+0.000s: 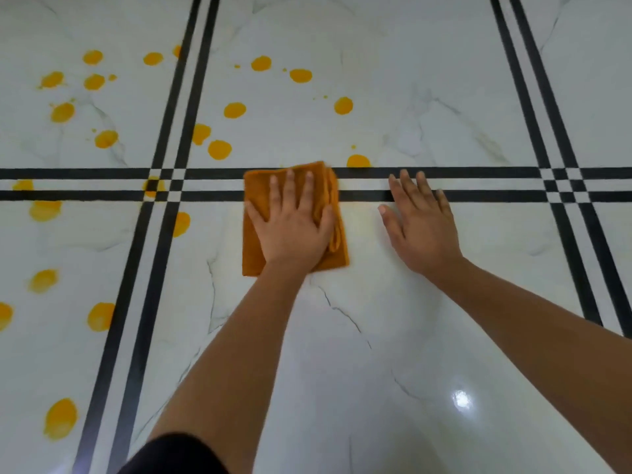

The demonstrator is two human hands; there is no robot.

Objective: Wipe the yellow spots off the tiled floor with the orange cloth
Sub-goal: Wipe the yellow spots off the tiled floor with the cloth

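Observation:
The folded orange cloth [253,248] lies on the white marble-look tiled floor [393,107], across the double black grout lines. My left hand [294,230] presses flat on top of it with the fingers spread. My right hand [422,227] rests flat on the bare floor just right of the cloth, fingers apart, holding nothing. Several yellow spots cover the tiles to the left and beyond the cloth. The nearest yellow spot [358,161] sits just past the cloth's far right corner. Another spot [219,149] lies to the far left of the cloth.
Black double stripes [478,172] cross the floor in a grid. More yellow spots [61,417] run down the left tiles. A dark sleeve or knee [171,456] shows at the bottom edge. A light glare [461,400] reflects off the near right tile.

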